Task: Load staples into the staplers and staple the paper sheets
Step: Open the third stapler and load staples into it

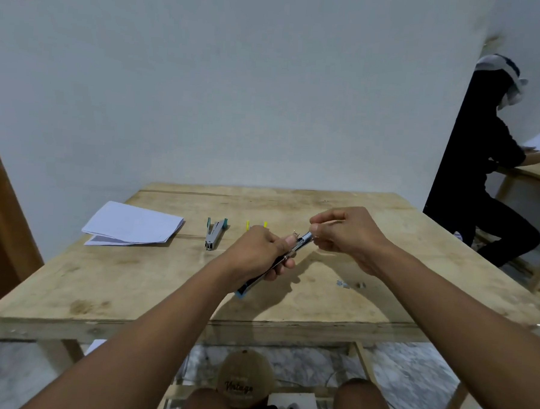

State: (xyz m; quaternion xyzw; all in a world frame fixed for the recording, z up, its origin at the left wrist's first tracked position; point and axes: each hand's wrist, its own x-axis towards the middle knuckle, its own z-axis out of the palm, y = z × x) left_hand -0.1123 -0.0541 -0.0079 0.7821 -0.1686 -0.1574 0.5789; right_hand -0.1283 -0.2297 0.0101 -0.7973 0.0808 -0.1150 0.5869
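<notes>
Stapler in hand: your left hand (261, 255) is wrapped around a blue-ended metal stapler (286, 256), held above the table a little right of centre, its long body running from about 7 o'clock near you to 1 o'clock away from you. The blue end sticks out below your palm; the shiny metal front end points toward your other hand.
Left hand: closed in a grip on that stapler, thumb laid along the top, fingers curled under it.
Right hand: your right hand (343, 236) sits at 1 o'clock from the left one, fingertips drawn together and pinching at the stapler's metal tip. Whether a strip of staples is between those fingers, you cannot tell from here; the spot is too small.
Second stapler: a grey stapler with teal ends (214, 237) lies flat on the table at 10 o'clock from your left hand, well apart from it, and appears opened out.
Yellow item: behind your left hand, at 12 o'clock, two yellow tips (256, 225) show above the knuckles; the rest is hidden.
Paper sheets: a loose stack of white paper sheets (133, 225) rests at the table's far left, at 9 to 10 o'clock from the grey stapler.
Loose staples: small silvery bits (350, 284) lie on the wood at 4 o'clock from your left hand, under your right forearm's line.
Table: bare wooden table (132, 294), its near edge toward you.
Bystander: a person in dark clothes (483, 171) sits at another table at 2 o'clock.
</notes>
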